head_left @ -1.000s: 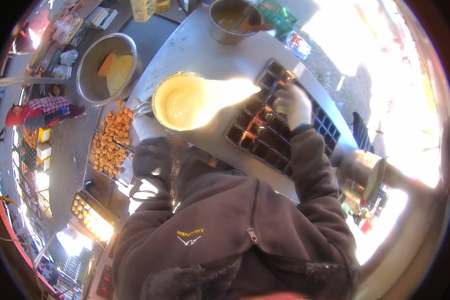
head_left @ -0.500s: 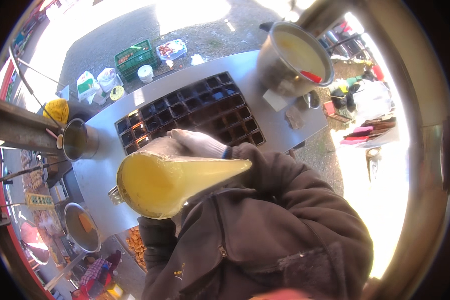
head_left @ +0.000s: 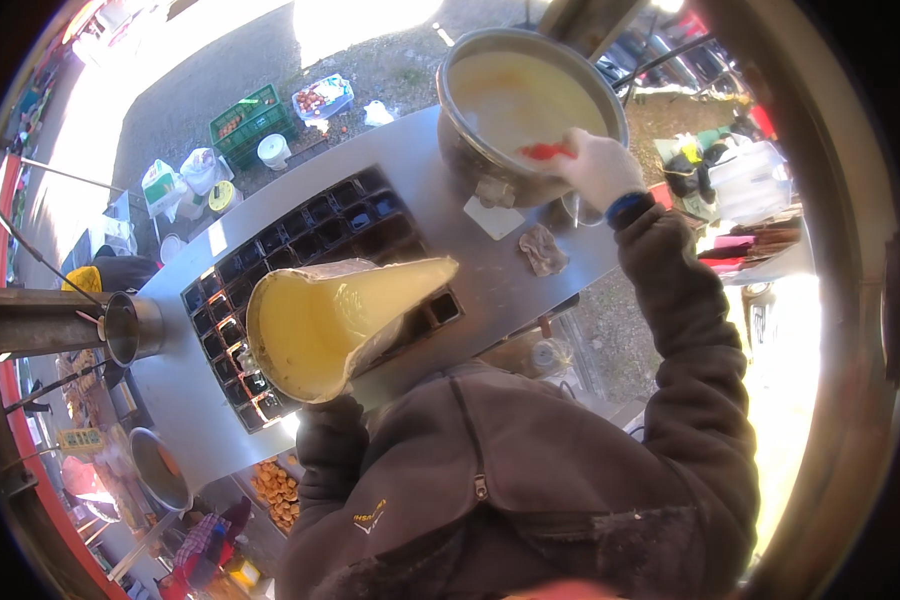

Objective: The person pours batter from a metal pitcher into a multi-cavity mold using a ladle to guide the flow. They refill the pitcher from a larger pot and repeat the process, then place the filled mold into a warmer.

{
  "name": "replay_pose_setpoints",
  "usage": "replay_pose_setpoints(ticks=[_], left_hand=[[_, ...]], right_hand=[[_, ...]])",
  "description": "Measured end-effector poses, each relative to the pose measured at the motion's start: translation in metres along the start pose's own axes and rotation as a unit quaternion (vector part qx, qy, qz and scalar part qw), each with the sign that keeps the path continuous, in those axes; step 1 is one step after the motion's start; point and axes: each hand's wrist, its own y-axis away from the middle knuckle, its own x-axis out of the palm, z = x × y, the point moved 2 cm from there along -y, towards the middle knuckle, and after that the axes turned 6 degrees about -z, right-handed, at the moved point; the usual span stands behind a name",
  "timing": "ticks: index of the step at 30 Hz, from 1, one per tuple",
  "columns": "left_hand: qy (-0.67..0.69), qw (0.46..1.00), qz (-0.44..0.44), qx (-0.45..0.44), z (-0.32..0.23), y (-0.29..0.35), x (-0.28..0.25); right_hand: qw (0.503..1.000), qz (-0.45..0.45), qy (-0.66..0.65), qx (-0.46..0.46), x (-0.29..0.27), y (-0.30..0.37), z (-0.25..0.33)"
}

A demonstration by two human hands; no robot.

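A wide metal jug (head_left: 300, 345) with a long pointed spout, its inside coated with pale yellow batter, is held in front of my chest. My left sleeve (head_left: 332, 440) reaches up under it; the jug hides my left hand, which bears it alone. My right hand (head_left: 602, 170), in a white glove, closes round the red handle (head_left: 542, 151) of a utensil in the big metal pot (head_left: 462, 150) at the far right. Pale yellow liquid fills part of that pot; the utensil's lower end is hidden. Beneath the jug lies a dark mould pan (head_left: 315, 235) with rows of square cells.
The pan sits in a metal tabletop (head_left: 420, 135). A crumpled cloth (head_left: 542, 250) and a white card (head_left: 493, 217) lie beside the pot. Metal containers (head_left: 135, 328) stand along the left side. Beyond the table are a green crate (head_left: 252, 125) and bags (head_left: 202, 172).
My right hand has left the jug and moved far right to the red handle in the pot. The jug stays raised at my left. My view has shifted toward the right.
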Motion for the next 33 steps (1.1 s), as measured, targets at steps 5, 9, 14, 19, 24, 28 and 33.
replay_pose_setpoints(ticks=[5, 9, 14, 19, 24, 28, 33], left_hand=[[0.004, 1.0, -0.005, -0.004, 0.015, -0.008, -0.001], [0.014, 1.0, -0.005, -0.003, 0.019, 0.003, -0.013], [0.006, 1.0, 0.0, -0.001, 0.008, 0.028, -0.033], [-0.008, 1.0, 0.013, 0.015, -0.01, 0.044, -0.05], [-0.021, 0.998, 0.039, 0.038, -0.027, 0.051, -0.062], [-0.031, 0.995, 0.064, 0.064, -0.038, 0.038, -0.062], [0.006, 0.989, 0.097, 0.113, -0.049, 0.003, -0.037]], right_hand=[[0.984, 0.155, 0.082, 0.033, -0.003, -0.097, -0.015], [0.961, 0.196, 0.171, -0.09, 0.053, -0.136, -0.01], [0.896, 0.236, 0.318, -0.204, 0.023, -0.177, -0.012], [0.784, 0.112, 0.528, -0.308, 0.037, -0.15, 0.029], [0.946, 0.029, 0.226, -0.229, 0.052, -0.135, -0.027], [0.986, -0.058, 0.078, -0.138, 0.023, -0.099, -0.088], [0.971, -0.219, -0.033, -0.09, -0.035, -0.037, -0.129]])
